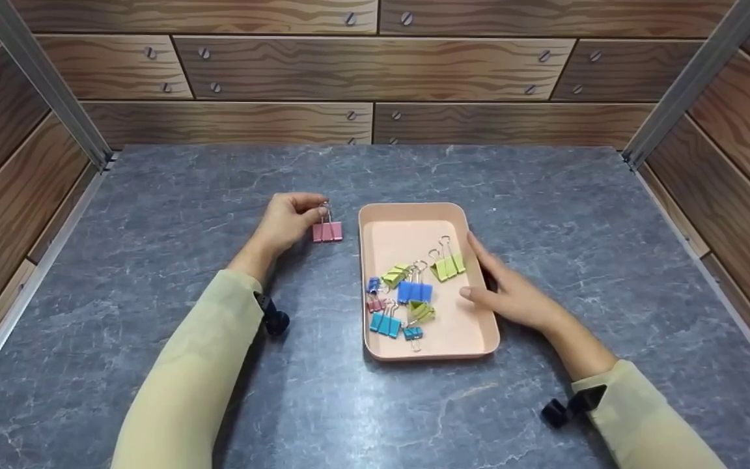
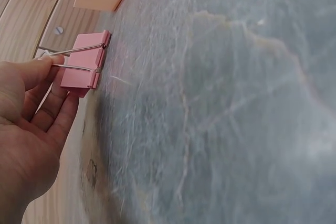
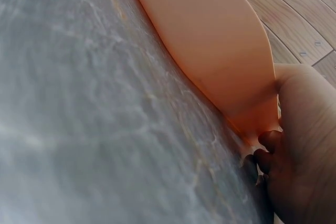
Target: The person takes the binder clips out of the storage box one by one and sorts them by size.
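Observation:
My left hand (image 1: 289,218) pinches a pink binder clip (image 1: 327,232) by its wire handles, left of the tray. In the left wrist view the clip (image 2: 84,64) shows its two silver handles between thumb and fingers. A peach tray (image 1: 414,210) holds several binder clips in different sizes, among them a large blue clip (image 1: 415,292), a teal clip (image 1: 385,324) and a lime green clip (image 1: 448,267). My right hand (image 1: 512,293) grips the tray's right wall, thumb over the rim and fingers along the outside. The right wrist view shows its fingers against the tray wall (image 3: 220,51).
Everything rests on a grey marbled tabletop (image 1: 271,404). Wood-patterned panels (image 1: 375,68) stand behind it and at both sides, with metal posts (image 1: 694,71) at the back corners. A small black device (image 1: 275,318) is strapped to each sleeve cuff.

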